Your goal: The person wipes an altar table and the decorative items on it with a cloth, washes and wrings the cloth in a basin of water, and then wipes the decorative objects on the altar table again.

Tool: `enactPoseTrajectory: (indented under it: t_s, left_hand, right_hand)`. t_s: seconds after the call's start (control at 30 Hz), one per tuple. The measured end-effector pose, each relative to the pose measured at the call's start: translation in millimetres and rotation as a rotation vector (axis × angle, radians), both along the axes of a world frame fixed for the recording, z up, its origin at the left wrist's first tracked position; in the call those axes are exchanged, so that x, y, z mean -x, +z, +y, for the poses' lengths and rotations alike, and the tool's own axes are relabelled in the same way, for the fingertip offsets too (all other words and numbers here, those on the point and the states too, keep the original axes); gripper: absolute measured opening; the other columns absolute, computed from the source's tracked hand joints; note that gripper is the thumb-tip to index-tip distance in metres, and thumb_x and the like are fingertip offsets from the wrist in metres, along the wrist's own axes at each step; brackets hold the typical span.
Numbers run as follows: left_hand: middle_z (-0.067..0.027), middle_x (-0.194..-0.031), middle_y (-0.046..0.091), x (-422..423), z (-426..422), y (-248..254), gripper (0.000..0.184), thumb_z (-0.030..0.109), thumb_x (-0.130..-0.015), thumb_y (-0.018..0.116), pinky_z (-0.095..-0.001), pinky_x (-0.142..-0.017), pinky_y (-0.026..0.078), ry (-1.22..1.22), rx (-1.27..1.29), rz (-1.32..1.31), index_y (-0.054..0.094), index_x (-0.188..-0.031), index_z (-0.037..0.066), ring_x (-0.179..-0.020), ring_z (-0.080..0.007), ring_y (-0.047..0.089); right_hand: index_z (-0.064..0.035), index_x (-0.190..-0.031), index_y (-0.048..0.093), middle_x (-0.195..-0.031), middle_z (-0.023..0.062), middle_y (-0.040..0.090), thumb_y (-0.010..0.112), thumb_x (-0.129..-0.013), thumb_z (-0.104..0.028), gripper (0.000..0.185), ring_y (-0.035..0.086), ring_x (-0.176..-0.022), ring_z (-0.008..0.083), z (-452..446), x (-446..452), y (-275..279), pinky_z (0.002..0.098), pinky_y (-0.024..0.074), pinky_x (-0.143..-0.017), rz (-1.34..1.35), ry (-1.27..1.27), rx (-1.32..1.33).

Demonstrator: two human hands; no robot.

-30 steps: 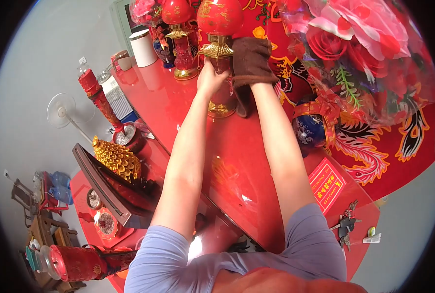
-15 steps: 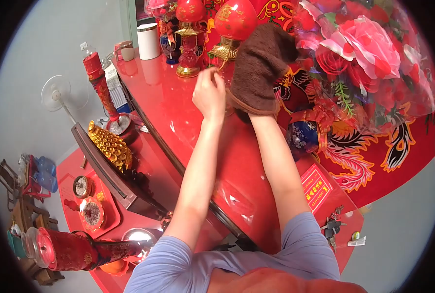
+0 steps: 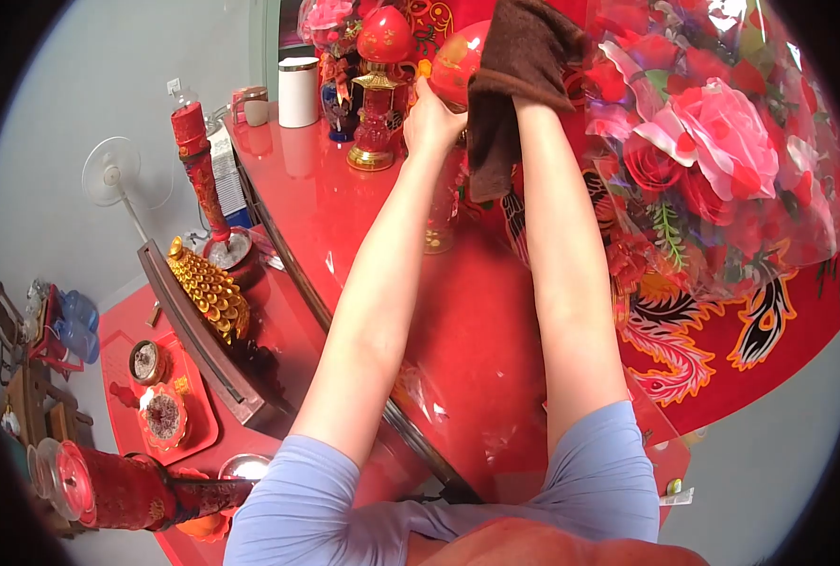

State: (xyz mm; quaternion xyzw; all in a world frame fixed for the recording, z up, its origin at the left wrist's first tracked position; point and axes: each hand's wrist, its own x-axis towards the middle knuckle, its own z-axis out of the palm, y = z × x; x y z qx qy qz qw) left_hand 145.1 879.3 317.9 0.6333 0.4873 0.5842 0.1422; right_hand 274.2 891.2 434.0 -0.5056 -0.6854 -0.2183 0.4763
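Note:
A red globe lamp [image 3: 458,64] stands toward the back of the glossy red table [image 3: 344,203]. My left hand [image 3: 431,123] is closed round the lamp just below its globe; its fingertips are partly hidden. A dark brown cloth [image 3: 524,61] covers my right hand, with only the wrist showing below it. The cloth lies against the right side of the globe and one end hangs down beside the lamp. My right fingers are hidden inside the cloth. Left of my left hand is a second red lamp [image 3: 375,118] with gold trim.
A large wrapped bouquet [image 3: 713,141] crowds the right side. A white canister [image 3: 297,92] and a mug [image 3: 251,106] stand at the back left. Lower left are red candles [image 3: 109,483], a gold ornament [image 3: 210,288] and a red tray [image 3: 198,415].
Both hands have reached farther away from me. My left hand has gone from beside the lamp to round it below the globe. The cloth has moved up against the globe.

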Motion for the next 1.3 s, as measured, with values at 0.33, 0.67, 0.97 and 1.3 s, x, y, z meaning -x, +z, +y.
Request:
enactPoseTrajectory:
  t_s: [0.33,0.67,0.97,1.3]
  left_hand:
    - [-0.0273,-0.104,0.067,-3.9,7.0,-14.8,0.065,0.034,-0.083,0.068,-0.0516,-0.085,0.049,0.015,-0.086,-0.080,0.045,-0.138,0.008,-0.100,-0.0436,0.064]
    - [-0.0257,-0.101,0.067,-3.7,4.9,-17.1,0.051,0.013,-0.087,0.059,-0.0512,-0.085,0.049,0.048,-0.108,-0.070,0.047,-0.137,0.011,-0.098,-0.0434,0.064]
    - [-0.0211,-0.105,0.069,-2.2,-7.8,-8.9,0.069,0.036,-0.077,0.078,-0.0472,-0.084,0.051,0.004,-0.076,-0.072,0.049,-0.134,0.012,-0.099,-0.0406,0.066]
    - [-0.0101,-0.096,0.070,22.0,-55.7,-36.9,0.020,0.018,-0.096,0.059,-0.0330,-0.077,0.051,-0.364,-0.268,-0.692,0.065,-0.105,0.001,-0.092,-0.0208,0.067]
  right_hand:
    - [-0.0050,-0.111,0.067,-0.112,0.0152,0.066,0.064,-0.080,-0.040,0.046,0.059,-0.113,0.0273,12.5,16.3,22.3,0.0433,0.0429,-0.100,-0.303,-0.350,0.240]
    - [-0.0083,-0.081,0.075,-0.081,0.0072,0.072,0.067,-0.075,-0.037,0.031,0.068,-0.080,0.0233,-30.6,35.4,-57.0,0.0406,0.0510,-0.078,-0.649,-0.634,-0.013]
    - [-0.0063,-0.095,0.068,-0.086,0.0086,0.068,0.062,-0.083,-0.027,0.025,0.065,-0.082,0.0242,-60.7,31.7,-109.5,0.0380,0.0510,-0.078,-0.243,-0.434,-0.036]
    - [-0.0041,-0.110,0.061,-0.092,0.0101,0.064,0.056,-0.092,-0.016,0.022,0.062,-0.084,0.0253,-100.6,32.7,-128.6,0.0351,0.0510,-0.079,0.397,0.310,0.012]
